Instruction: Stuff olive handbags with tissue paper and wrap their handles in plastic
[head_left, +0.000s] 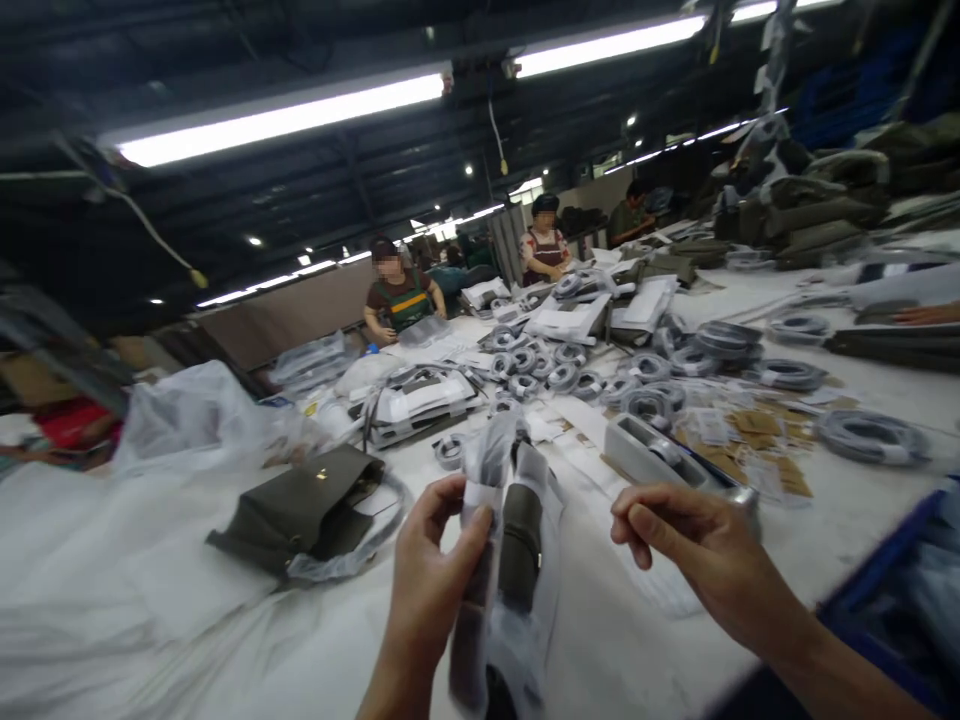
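A long white counter (615, 650) stretches before us under strip lights, two co-workers in aprons standing at its far side. A blue bin (885, 545) hems in our right forearm, and an olive handbag (315, 500) slumps to our left, open, its handle sleeved in plastic. Between our hands, above the counter's near edge, is the film-wrapped olive strap (521, 540), apparently folded. We judge it light and pliant, its film slippery; the white band (482, 495) near its upper end looks the surest place to take hold. There the grip of our left hand (431, 560) pinches it, thumb against fingers. Our right hand (697, 545) hangs apart from it, holding nothing we can see, its grip loosely curled. What appears to be a grey tape dispenser (637, 450) sits just beyond that hand, blocking the way forward. Coiled straps (870, 438) crowd the middle, some banded in white; brown cards (757, 425), the smallest pieces, lie scattered among them.
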